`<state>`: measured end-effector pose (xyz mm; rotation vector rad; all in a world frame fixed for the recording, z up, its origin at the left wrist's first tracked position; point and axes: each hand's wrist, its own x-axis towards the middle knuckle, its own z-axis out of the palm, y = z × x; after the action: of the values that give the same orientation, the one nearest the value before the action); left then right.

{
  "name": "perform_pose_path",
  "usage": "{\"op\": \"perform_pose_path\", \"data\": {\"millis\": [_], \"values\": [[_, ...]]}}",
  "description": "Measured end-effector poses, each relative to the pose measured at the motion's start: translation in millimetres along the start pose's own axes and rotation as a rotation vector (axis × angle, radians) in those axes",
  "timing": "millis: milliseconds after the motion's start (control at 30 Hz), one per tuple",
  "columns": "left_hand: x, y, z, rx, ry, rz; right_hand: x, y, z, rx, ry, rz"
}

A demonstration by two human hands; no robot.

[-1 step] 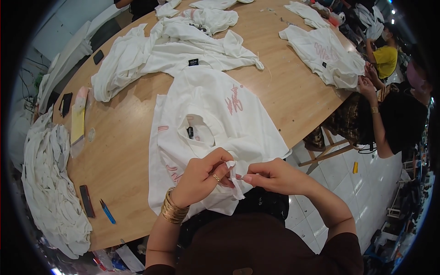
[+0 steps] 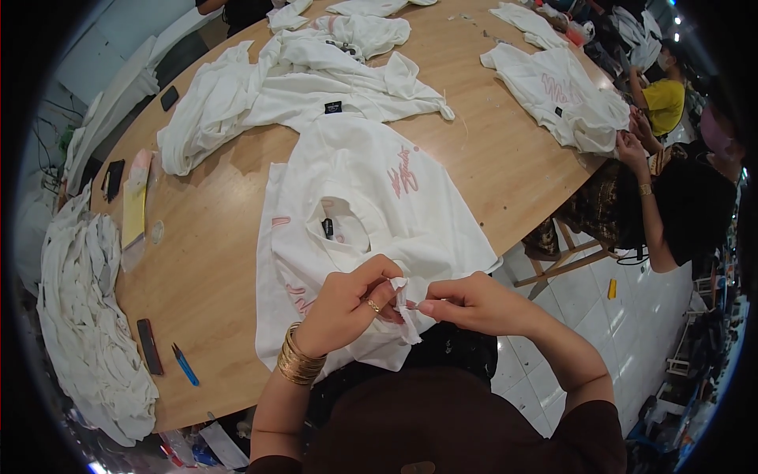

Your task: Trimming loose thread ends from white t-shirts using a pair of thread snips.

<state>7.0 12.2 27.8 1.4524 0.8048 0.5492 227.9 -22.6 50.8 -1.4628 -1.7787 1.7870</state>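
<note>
A white shirt [image 2: 363, 150] with pink stitched lettering is spread at the table's near edge and over my lap, its collar opening facing up. My left hand [image 2: 347, 304], wearing a ring and gold bangles, pinches a folded edge of this shirt. The seam allowance stands up between its fingers as a narrow frayed strip [image 2: 407, 320]. Just to the right, my right hand [image 2: 474, 304] is closed, its thumb and forefinger pressed together at the strip. A small thin thing seems to stick out of that pinch, too small to name.
Round wooden table [image 2: 205, 261]. White garments [image 2: 95, 316] are heaped at left, with more shirts [image 2: 316, 87] beyond mine. Blue-handled tweezers [image 2: 185, 365], a dark flat bar [image 2: 149, 347] and a yellow packet [image 2: 135, 209] lie at left. At right a co-worker [image 2: 655, 189] handles another white shirt [image 2: 560, 99].
</note>
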Motion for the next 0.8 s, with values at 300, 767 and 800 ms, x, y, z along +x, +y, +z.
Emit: {"op": "perform_pose_path", "data": {"millis": [300,767,800], "values": [[1.6,3.1,0.7,0.055,-0.052,-0.025,-3.3,-13.9,-7.2,-0.26,-0.023,-0.03],[3.4,5.9,1.3,0.094,-0.068,-0.036,0.2,-14.7,-3.7,-0.28,-0.035,-0.009],[3.5,6.5,0.9,0.094,-0.068,-0.036,0.8,-13.2,-2.7,-0.255,-0.032,-0.026]]}}
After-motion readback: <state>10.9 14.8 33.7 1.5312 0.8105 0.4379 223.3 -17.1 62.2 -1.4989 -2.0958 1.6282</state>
